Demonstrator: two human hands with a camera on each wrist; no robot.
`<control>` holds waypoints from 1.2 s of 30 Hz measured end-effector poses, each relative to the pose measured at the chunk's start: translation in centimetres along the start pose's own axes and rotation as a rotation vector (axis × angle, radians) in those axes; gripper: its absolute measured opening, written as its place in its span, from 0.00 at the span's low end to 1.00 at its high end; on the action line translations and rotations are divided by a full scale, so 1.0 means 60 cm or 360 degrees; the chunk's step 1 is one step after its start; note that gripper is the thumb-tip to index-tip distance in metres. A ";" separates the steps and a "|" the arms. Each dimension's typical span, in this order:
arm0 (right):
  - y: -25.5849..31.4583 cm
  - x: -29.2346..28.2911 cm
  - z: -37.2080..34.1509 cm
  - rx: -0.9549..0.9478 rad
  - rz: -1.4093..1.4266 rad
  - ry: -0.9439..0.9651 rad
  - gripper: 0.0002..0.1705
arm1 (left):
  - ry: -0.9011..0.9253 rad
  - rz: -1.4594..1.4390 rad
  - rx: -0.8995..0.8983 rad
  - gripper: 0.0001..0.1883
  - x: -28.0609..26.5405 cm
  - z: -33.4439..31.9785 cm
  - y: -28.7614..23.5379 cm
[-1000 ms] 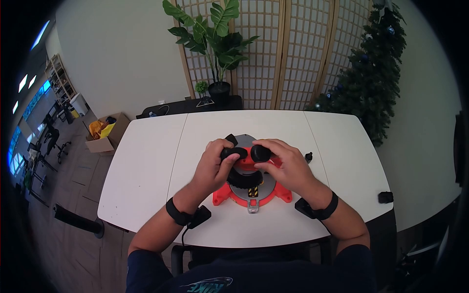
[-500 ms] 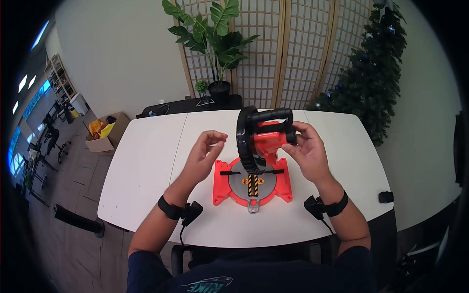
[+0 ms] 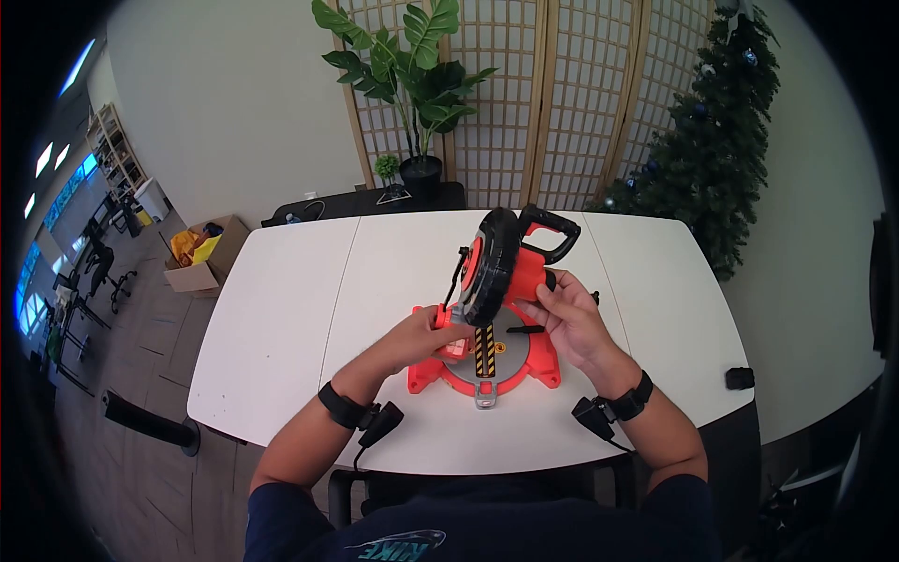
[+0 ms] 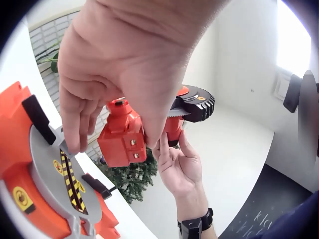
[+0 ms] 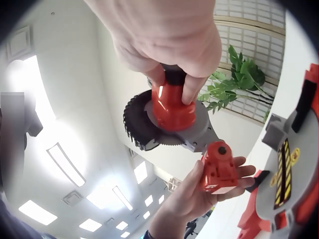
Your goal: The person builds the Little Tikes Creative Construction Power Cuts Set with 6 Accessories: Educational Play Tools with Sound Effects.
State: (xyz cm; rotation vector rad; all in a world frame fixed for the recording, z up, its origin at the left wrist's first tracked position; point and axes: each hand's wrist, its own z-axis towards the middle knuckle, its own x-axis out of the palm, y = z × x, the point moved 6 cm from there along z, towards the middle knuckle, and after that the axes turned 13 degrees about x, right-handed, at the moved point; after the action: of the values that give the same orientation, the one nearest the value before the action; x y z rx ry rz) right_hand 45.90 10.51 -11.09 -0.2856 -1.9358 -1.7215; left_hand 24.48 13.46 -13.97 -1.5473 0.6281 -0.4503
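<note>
A toy miter saw's head (image 3: 492,272), red with a black toothed guard and black loop handle, is tilted above its base. My left hand (image 3: 417,339) grips the red block (image 4: 122,142) at the lower end of the saw head, thumb on one side. My right hand (image 3: 576,323) pinches the red motor housing (image 5: 174,107) at its black end cap, fingertips on both sides. Below, the toy's base (image 3: 426,370) lies on the table, with red feet, a grey round plate, a yellow-and-black striped strip and black fence bars; the hands partly cover it.
The base stands on a white table (image 3: 281,328). A small black object (image 3: 739,378) sits at the table's right edge. Behind the table are a potted plant (image 3: 421,173), a lattice screen (image 3: 581,112) and a decorated tree (image 3: 693,159). A cardboard box (image 3: 201,272) is on the floor at left.
The saw head has come up from low over the base and turned. My left hand let go of it, then took hold of its lower red block. The right hand stays on the motor end.
</note>
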 end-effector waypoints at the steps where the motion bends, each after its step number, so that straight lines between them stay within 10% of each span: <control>1: -0.006 -0.003 0.000 0.0014 -0.0011 0.0019 0.21 | 0.0001 0.0000 0.0000 0.22 -0.003 0.000 0.004; 17: 0.032 -0.019 -0.031 -0.0039 -0.1199 -0.0074 0.20 | -0.0480 0.1178 0.0387 0.25 -0.083 -0.029 -0.043; 24: 0.038 -0.019 -0.034 -0.0174 -0.1891 -0.0149 0.29 | -0.0457 0.1137 0.0283 0.24 -0.077 -0.030 -0.032; 31: 0.022 -0.032 -0.020 -0.0196 -0.1619 0.0142 0.31 | -0.0431 0.1012 0.0318 0.25 -0.076 -0.028 -0.023; 36: 0.008 -0.034 -0.032 0.0269 -0.1942 0.0319 0.40 | -0.0423 0.1007 0.0470 0.26 -0.077 -0.027 -0.019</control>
State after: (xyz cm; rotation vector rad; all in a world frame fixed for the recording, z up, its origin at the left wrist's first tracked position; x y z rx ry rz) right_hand 48.31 9.13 -11.65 1.3326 -2.2007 -2.0491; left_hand 20.04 15.14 -12.30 -1.0314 0.7613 0.1384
